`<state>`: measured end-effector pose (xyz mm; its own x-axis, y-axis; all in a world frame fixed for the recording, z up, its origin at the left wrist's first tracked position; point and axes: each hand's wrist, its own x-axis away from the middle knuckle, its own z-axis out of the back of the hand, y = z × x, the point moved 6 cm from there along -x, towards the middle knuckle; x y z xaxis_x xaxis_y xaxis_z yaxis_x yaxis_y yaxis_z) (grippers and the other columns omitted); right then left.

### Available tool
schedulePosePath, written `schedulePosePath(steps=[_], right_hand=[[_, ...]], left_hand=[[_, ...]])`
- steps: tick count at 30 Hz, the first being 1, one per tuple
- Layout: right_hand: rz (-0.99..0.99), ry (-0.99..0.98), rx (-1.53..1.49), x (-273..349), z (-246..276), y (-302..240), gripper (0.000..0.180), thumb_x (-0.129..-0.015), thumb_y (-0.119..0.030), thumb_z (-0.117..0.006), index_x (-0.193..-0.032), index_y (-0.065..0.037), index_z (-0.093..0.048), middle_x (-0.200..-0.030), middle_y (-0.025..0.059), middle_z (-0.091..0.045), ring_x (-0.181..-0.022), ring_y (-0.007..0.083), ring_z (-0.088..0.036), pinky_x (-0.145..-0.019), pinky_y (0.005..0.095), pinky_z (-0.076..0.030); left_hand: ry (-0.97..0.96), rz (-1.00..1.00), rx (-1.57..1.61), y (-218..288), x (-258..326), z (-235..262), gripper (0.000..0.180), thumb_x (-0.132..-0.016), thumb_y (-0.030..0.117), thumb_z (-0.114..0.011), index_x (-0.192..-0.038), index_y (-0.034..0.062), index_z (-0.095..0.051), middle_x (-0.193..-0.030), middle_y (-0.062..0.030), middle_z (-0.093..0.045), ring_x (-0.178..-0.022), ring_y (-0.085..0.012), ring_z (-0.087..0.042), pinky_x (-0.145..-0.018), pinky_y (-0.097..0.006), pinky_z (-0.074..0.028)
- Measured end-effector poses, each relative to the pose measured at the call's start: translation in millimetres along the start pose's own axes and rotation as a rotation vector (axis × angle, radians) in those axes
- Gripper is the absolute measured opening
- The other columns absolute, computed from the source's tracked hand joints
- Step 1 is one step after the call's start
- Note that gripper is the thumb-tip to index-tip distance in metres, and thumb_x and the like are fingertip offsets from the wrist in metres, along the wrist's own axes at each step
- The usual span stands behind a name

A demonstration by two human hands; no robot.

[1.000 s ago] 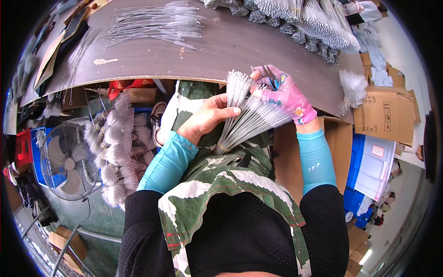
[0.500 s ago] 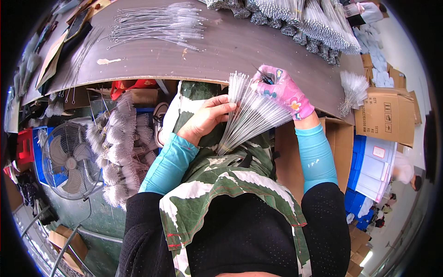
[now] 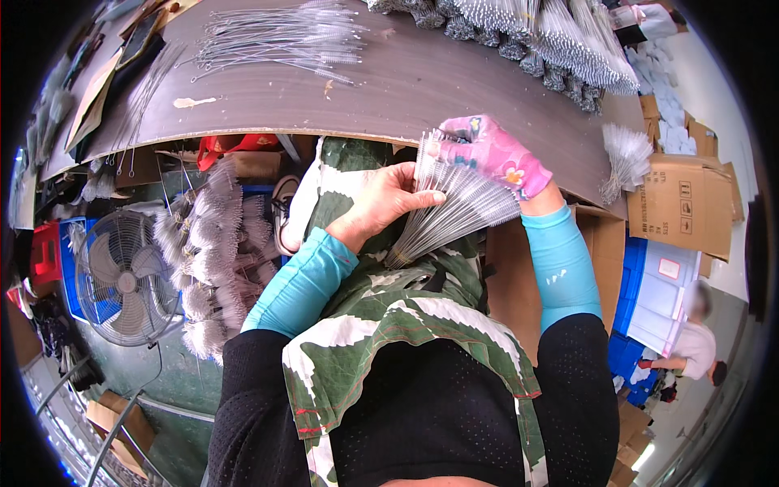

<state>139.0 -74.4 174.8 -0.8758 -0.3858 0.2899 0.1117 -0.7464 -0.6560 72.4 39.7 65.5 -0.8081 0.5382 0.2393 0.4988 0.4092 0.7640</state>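
A fanned bundle of thin wire tube brushes (image 3: 462,207) stands over my lap, its gathered lower end against the camouflage apron (image 3: 422,280). My bare left hand (image 3: 389,199) grips the bundle's left edge, thumb across the front and fingers partly hidden behind the brushes. At the top of the bundle, my right hand (image 3: 495,154), in a pink flowered glove, has its fingers curled against the brush tips. What lies inside those fingers is hidden.
Loose brushes (image 3: 280,36) lie on the brown table (image 3: 268,101), with a large pile of bundles (image 3: 535,32) at the far right. A small bundle (image 3: 625,158) rests near the right edge. Below are a fan (image 3: 126,276), hanging brush bundles (image 3: 211,260) and an open carton (image 3: 515,276).
My left thumb has moved right across the brushes. My right hand has turned and lowered onto the brush tips, and the dark pointed tool seen in it earlier is now hidden.
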Motion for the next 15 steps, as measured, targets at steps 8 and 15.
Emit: schedulePosePath(steps=[8,15], right_hand=[[0.042,-0.081,-0.467,72,9,-9,0.022,-0.084,-0.018,-0.065,-0.096,0.001,-0.063,-0.083,0.0056,-0.066,-0.078,0.0105,-0.060,-0.072,0.0261,-0.048],[0.648,0.116,0.164,158,-3,-92,0.040,-0.057,-0.012,-0.071,-0.096,-0.014,-0.064,-0.078,0.0025,-0.063,-0.067,0.0230,-0.062,-0.058,0.0350,-0.049]], left_hand=[[-0.144,0.153,-0.203,-18,1,-5,0.051,-0.088,0.040,-0.057,-0.120,0.0012,-0.051,-0.113,-0.0086,-0.057,-0.109,-0.0155,-0.050,-0.095,-0.032,-0.039],[-0.786,0.644,-0.458,-66,17,-42,0.068,-0.075,0.045,-0.071,-0.120,-0.0040,-0.054,-0.110,-0.0116,-0.062,-0.097,-0.0178,-0.058,-0.086,-0.029,-0.045]])
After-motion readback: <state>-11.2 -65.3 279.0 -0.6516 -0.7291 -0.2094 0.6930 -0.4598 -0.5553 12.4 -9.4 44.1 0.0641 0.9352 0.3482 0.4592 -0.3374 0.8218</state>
